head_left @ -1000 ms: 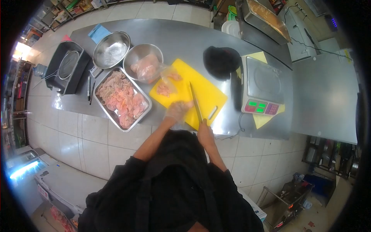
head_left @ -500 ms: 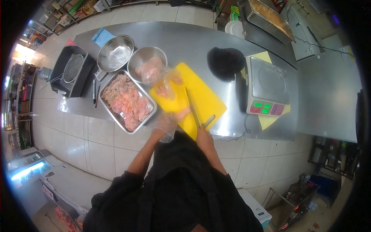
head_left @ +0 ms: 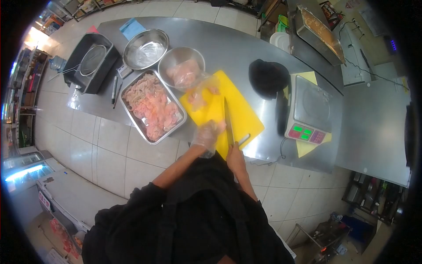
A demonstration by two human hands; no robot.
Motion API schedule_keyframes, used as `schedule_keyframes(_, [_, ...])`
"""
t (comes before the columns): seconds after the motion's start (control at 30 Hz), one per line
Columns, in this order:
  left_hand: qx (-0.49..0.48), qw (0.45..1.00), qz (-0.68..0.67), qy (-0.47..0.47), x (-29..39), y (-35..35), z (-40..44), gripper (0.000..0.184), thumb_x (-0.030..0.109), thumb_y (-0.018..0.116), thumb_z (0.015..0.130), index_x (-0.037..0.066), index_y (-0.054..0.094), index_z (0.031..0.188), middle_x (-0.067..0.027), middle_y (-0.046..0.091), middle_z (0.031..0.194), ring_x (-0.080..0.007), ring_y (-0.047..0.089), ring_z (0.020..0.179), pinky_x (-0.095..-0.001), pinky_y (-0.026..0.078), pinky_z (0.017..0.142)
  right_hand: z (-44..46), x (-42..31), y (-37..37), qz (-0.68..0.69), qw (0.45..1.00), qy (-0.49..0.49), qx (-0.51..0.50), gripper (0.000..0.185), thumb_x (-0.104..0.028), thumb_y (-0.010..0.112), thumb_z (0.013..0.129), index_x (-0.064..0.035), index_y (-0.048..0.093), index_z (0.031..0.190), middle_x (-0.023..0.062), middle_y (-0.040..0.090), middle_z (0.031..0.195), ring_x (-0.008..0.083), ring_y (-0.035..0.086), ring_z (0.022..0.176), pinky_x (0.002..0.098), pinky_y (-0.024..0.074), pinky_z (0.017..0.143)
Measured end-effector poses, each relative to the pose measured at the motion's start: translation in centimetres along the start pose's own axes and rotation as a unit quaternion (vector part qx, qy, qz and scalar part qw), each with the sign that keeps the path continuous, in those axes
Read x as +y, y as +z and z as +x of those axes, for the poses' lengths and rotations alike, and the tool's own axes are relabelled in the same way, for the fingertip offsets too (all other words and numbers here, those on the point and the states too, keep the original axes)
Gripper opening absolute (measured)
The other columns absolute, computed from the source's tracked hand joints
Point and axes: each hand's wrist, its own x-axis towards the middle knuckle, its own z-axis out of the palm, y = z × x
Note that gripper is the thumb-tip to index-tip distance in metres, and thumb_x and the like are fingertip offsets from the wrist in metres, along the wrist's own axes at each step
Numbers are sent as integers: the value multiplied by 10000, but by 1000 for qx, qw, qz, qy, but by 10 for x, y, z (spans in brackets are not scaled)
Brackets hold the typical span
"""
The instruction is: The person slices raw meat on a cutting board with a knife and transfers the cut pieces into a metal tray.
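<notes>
My left hand (head_left: 205, 135), in a clear plastic glove, presses on a piece of raw meat (head_left: 221, 126) on the yellow cutting board (head_left: 241, 115). The knife (head_left: 228, 119) has its handle in my right hand (head_left: 235, 155), and its blade points away from me just right of the meat. Cut meat pieces (head_left: 196, 102) lie at the board's left part, partly under a clear plastic bag. That bag reaches over from the steel bowl (head_left: 162, 66) with more meat (head_left: 184, 72). Left of the board, a steel tray (head_left: 140, 126) holds sliced meat (head_left: 151, 105).
Another steel bowl (head_left: 146, 48) and a dark bin with a strainer (head_left: 93, 60) stand left on the steel table (head_left: 228, 39). A black cloth-like item (head_left: 267, 77) and a digital scale (head_left: 311, 103) are on the right. Pens (head_left: 115, 90) lie beside the tray.
My left hand drew back from the board with the meat, then came in again beside the blade. The whole view has shifted a little. The knife stays in my right hand.
</notes>
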Motion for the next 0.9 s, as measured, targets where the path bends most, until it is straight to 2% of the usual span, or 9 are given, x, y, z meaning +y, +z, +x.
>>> schedule_keyframes(0.03, [1, 1000, -4, 0, -12, 14, 1, 189, 177, 647, 939, 59, 534, 846, -90, 569, 823, -257, 604, 723, -362, 490, 614, 4, 6, 2, -3, 1000, 0, 2, 336, -258, 410, 1048, 32, 473, 1206, 377, 626, 1002, 562, 589, 970, 589, 472, 842])
schedule_keyframes(0.1, [11, 873, -484, -65, -50, 52, 0, 190, 94, 674, 924, 93, 501, 844, -22, 516, 794, -145, 515, 678, -303, 469, 597, 11, 21, 13, 17, 999, -23, 16, 340, -256, 415, 1047, 34, 480, 1211, 375, 630, 1005, 559, 595, 965, 579, 480, 840])
schedule_keyframes(0.23, [86, 761, -639, -77, -50, 27, 5, 231, 67, 675, 934, 115, 467, 846, 31, 482, 815, -75, 459, 715, -253, 444, 595, 10, 15, 14, 37, 999, -25, 9, 348, -256, 411, 1049, 27, 450, 1246, 383, 624, 982, 556, 600, 967, 608, 468, 830])
schedule_keyframes(0.33, [63, 843, -519, -127, -43, 14, 7, 155, 94, 647, 968, 116, 498, 929, 13, 506, 846, -83, 494, 717, -233, 452, 594, 6, 7, 6, 6, 1000, 0, 4, 318, -259, 409, 1049, 20, 465, 1191, 378, 626, 989, 552, 602, 968, 604, 473, 836])
schedule_keyframes(0.4, [58, 566, -769, -291, -34, 13, 13, 128, 100, 624, 986, 118, 509, 1038, 4, 526, 893, -97, 530, 722, -230, 470, 590, 8, 12, 9, 9, 1000, -7, 15, 312, -260, 411, 1049, 16, 466, 1182, 372, 631, 981, 550, 604, 963, 605, 475, 830])
schedule_keyframes(0.5, [27, 561, -780, -277, -42, 15, 16, 145, 106, 589, 1005, 122, 505, 1122, -16, 552, 943, -114, 568, 719, -230, 484, 587, 7, 12, 10, 13, 999, -12, 28, 305, -261, 414, 1048, 12, 469, 1173, 360, 640, 975, 548, 608, 956, 606, 477, 825])
schedule_keyframes(0.77, [172, 952, -233, -95, -31, -25, 11, 160, 216, 627, 976, 98, 566, 1067, -48, 605, 820, -185, 610, 712, -297, 492, 598, 13, 14, 8, 25, 999, -6, 33, 309, -254, 418, 1045, 17, 471, 1184, 363, 643, 975, 547, 612, 951, 612, 475, 829])
schedule_keyframes(0.8, [206, 978, -31, -28, -15, -39, 9, 186, 231, 649, 954, 89, 583, 1054, -69, 614, 795, -225, 621, 710, -330, 497, 602, 14, 15, 8, 21, 999, -7, 38, 311, -252, 418, 1045, 19, 470, 1189, 366, 641, 974, 549, 611, 949, 613, 476, 827])
schedule_keyframes(0.9, [214, 971, -40, 94, -2, -37, 9, 265, 260, 698, 886, 82, 610, 1061, -117, 637, 886, -301, 636, 792, -388, 506, 686, 13, 10, 0, 17, 999, 3, 31, 329, -254, 418, 1046, 28, 478, 1205, 366, 641, 986, 550, 607, 958, 600, 482, 832])
